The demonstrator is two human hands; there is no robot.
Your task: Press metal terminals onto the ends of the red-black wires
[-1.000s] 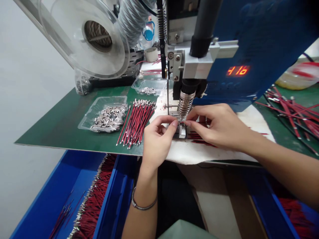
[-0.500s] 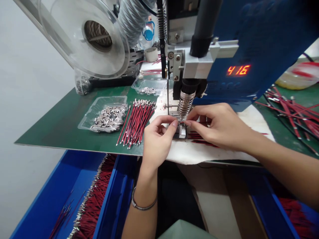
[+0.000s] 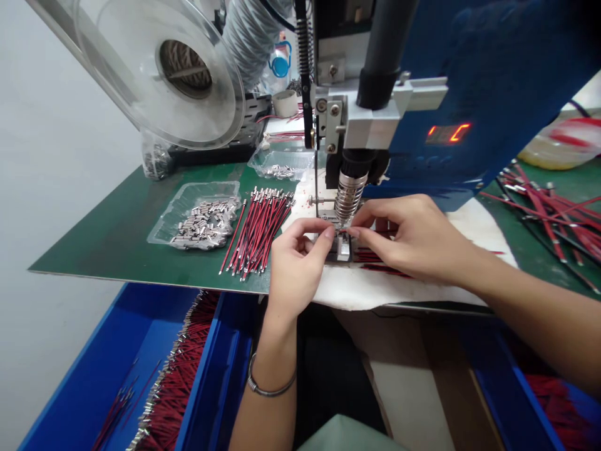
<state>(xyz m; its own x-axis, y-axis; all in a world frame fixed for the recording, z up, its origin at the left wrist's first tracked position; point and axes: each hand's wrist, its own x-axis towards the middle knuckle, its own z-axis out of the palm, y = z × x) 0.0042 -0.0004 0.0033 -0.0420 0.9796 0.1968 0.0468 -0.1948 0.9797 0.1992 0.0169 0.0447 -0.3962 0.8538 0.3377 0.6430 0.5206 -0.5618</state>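
Note:
Both hands meet under the coiled metal tip [image 3: 348, 195] of a bench machine. My left hand [image 3: 300, 263] is closed in a thumb-and-forefinger pinch just left of the tip; whatever sits in that pinch is too small to make out. From the other side, my right hand [image 3: 408, 232] pinches a thin red wire, its end pointing at the tip. Below the fingertips is a small metal fixture [image 3: 344, 249]. Several red wires [image 3: 382, 268] lie on the white cloth [image 3: 347, 291], partly under my right hand.
Left of my hands, a bundle of red wires with metal ends [image 3: 260, 232] lies beside a clear tray [image 3: 162, 232] of small metal parts. Blue bins [image 3: 141, 313] stand below the green table [image 3: 94, 232]. A blue machine housing [image 3: 469, 75] rises at right, near loose wires [image 3: 558, 219].
The red display on the blue housing read 416 and now shows only partial segments. Both hands keep nearly the same position and pinch.

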